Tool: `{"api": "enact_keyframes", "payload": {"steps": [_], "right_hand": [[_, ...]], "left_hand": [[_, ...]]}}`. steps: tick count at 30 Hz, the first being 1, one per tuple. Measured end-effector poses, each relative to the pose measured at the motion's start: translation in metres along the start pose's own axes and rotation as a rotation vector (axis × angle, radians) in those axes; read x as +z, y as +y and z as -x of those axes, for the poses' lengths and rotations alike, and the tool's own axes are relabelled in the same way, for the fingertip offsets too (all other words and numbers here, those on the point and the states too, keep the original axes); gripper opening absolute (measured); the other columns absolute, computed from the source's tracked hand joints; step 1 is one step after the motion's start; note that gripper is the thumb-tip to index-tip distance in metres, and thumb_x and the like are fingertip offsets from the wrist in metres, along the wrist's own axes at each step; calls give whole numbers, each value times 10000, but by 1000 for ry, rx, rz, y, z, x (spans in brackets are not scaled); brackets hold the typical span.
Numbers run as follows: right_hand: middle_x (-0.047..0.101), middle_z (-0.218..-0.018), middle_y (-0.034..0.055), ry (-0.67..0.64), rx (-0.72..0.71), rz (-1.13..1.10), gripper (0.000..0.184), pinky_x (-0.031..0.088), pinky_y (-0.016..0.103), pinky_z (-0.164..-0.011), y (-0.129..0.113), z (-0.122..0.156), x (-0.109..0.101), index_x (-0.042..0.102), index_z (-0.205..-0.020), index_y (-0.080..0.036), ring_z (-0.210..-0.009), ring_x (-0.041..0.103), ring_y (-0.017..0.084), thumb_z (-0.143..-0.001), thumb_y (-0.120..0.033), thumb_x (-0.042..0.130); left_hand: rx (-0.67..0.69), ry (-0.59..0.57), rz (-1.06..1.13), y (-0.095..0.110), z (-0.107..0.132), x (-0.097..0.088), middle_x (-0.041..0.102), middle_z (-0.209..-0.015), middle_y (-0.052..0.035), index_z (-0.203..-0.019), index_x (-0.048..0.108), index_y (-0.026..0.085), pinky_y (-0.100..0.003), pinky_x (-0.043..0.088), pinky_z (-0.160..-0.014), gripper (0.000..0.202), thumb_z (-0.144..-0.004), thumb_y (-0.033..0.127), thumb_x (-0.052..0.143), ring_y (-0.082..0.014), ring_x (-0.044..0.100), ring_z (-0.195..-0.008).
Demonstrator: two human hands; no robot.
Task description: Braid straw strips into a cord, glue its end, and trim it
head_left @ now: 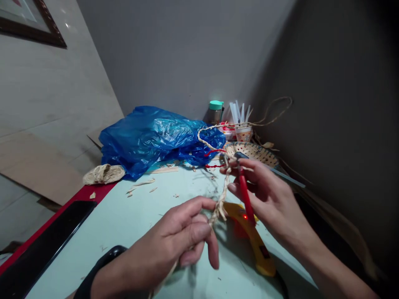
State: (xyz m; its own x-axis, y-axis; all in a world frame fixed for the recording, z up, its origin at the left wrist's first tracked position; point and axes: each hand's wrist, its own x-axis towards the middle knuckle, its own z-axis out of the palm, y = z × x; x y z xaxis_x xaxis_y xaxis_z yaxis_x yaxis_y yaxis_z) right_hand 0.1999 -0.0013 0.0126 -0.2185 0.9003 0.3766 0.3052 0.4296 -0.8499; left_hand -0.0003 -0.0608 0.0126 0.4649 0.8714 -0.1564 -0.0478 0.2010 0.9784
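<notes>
My left hand (183,238) is closed, pinching the lower end of a pale braided straw cord (222,195) between thumb and fingers. That cord rises past my right hand (264,191) and loops back toward the wall. The fingers of my right hand are closed around a red-handled tool (246,195), which looks like scissors or pliers, with its dark tip against the cord near a red thread (215,152). A black band sits on my left wrist.
A yellow glue gun (257,245) with a small red light lies on the pale green table (131,216) under my hands. Behind are a crumpled blue plastic bag (152,137), a woven basket (258,153), a cup of white sticks (242,131), a teal-capped bottle (215,111) and straw scraps (104,173).
</notes>
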Motion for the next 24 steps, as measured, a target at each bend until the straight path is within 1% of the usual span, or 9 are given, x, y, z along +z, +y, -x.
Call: {"api": "enact_keyframes", "payload": {"steps": [3,5,7,9,13,15,17,20,24], "right_hand": [[675,-901,4,-217,67,30,228,495,273,-703,5,-4,1,595,-1095,-230,-790,630,169,-890,-325,563],[680,-862,3,-285,82,52,204,488,277,-690,7,-5,3,597,-1058,-217,-758,627,167,-894,-323,542],[678,-844,0,-265,69,124,201,484,280,-679,10,-5,5,591,-1059,-219,-742,622,167,-890,-316,546],[676,-864,4,-189,10,182,224,490,276,-674,12,-5,4,582,-1098,-226,-746,626,166,-890,-301,545],[661,-909,11,4,-150,200,298,514,225,-607,8,-4,-4,566,-1158,-244,-691,625,136,-874,-323,606],[647,-893,7,56,-252,260,304,501,195,-547,2,-3,-9,563,-1156,-252,-629,601,113,-865,-311,626],[637,-880,8,60,-361,346,292,489,181,-525,-4,0,-12,555,-1166,-252,-602,584,100,-877,-253,589],[642,-895,25,-5,-516,423,335,498,191,-543,-10,6,-11,527,-1198,-240,-630,599,110,-873,-163,504],[665,-979,71,-90,-677,515,362,539,263,-689,-11,11,-6,497,-1223,-206,-833,643,178,-866,-152,489]], "left_hand": [[-11,-76,105,2,2,-1,684,-727,-56,-1143,540,176,-203,236,-454,274,-954,371,505,-56,366,-464],[20,-68,151,4,1,-2,674,-706,-47,-1113,536,170,-196,242,-453,245,-952,354,517,-47,375,-452],[71,-18,182,7,0,-3,658,-679,-34,-1095,529,164,-193,245,-454,205,-956,314,515,-36,359,-434],[120,29,212,10,-2,-4,639,-653,-23,-1114,521,159,-192,250,-455,195,-963,280,497,-31,336,-423],[186,117,273,14,-3,-5,635,-649,-24,-1161,516,158,-189,251,-456,227,-965,267,481,-28,312,-419],[209,162,297,15,-2,-5,647,-660,-32,-1133,518,162,-187,246,-460,209,-953,267,505,-25,304,-424],[247,176,323,15,-1,-5,664,-688,-47,-1102,518,161,-187,256,-475,187,-933,241,532,-25,303,-443],[298,169,383,14,1,-6,688,-780,-80,-1086,519,153,-190,296,-520,201,-887,150,547,-33,347,-492],[320,206,400,13,1,-9,674,-849,-56,-1074,554,178,-191,346,-559,214,-868,193,609,-63,488,-574]]}}
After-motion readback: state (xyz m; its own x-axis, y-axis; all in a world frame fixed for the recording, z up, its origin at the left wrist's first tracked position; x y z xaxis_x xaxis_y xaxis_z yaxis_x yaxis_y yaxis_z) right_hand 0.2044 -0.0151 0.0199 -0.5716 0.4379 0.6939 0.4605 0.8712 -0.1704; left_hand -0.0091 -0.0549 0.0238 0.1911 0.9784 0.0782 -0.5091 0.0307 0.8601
